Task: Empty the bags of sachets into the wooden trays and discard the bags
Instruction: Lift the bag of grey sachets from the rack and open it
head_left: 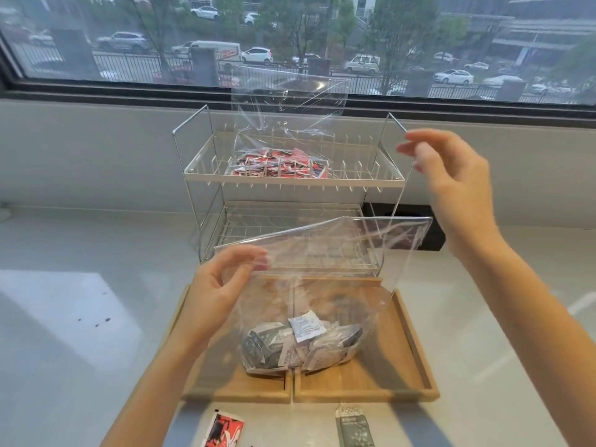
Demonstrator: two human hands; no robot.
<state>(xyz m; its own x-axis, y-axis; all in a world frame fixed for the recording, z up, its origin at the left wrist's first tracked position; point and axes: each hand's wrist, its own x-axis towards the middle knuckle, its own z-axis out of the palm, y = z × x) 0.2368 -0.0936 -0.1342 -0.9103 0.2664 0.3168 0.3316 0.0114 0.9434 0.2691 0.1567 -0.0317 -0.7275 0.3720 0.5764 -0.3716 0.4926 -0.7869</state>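
Note:
A clear plastic bag [322, 253] of grey and white sachets [303, 346] stands upright across the join of two wooden trays, the left tray [232, 390] and the right tray [416, 359]. My left hand [222, 285] pinches the bag's top edge at its left end. My right hand [451, 182] is raised beside the rack's right handle, fingers apart, with nothing visibly in it. A second clear bag [290, 95] of red sachets [280, 166] sits on the top tier of a white wire rack [193, 169] behind the trays.
One loose red sachet [222, 430] and one loose grey sachet [353, 427] lie on the counter in front of the trays. A black box [429, 233] sits behind the rack at right. A window ledge runs along the back.

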